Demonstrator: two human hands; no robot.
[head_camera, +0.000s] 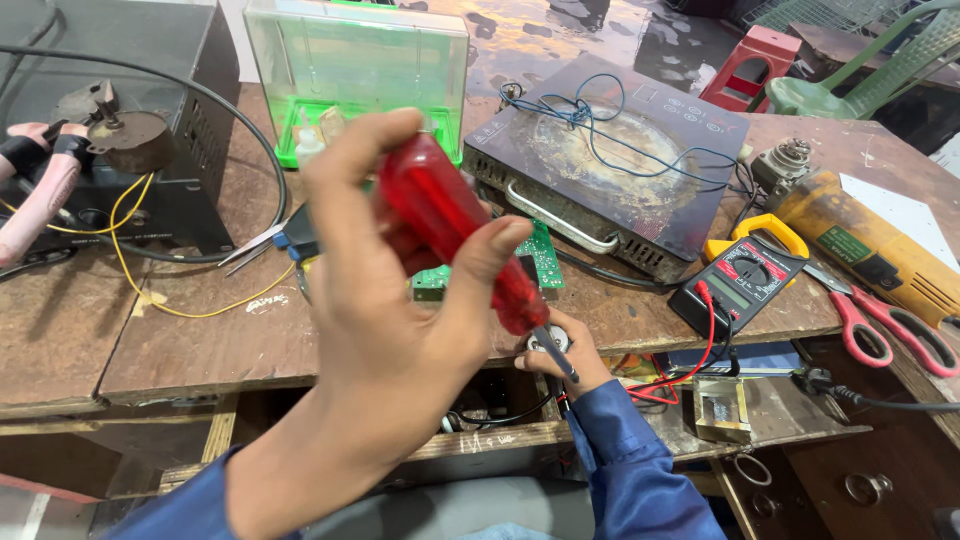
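Scuffed wooden workbench (200, 340) underfoot of it all, and up close the left hand (385, 300) is clenched round a red-handled screwdriver (455, 235). Its tip meets a small round metal part (548, 342), apparently pinched in the right hand (565, 355); beyond lie a green circuit board (540, 255), multimeter (740, 285) and induction cooktop (610, 160).

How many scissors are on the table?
2. Red-handled metal scissors lie at the right edge beside the yellow angle grinder. Blue-handled scissors lie behind the left hand, partly hidden. More may be hidden.
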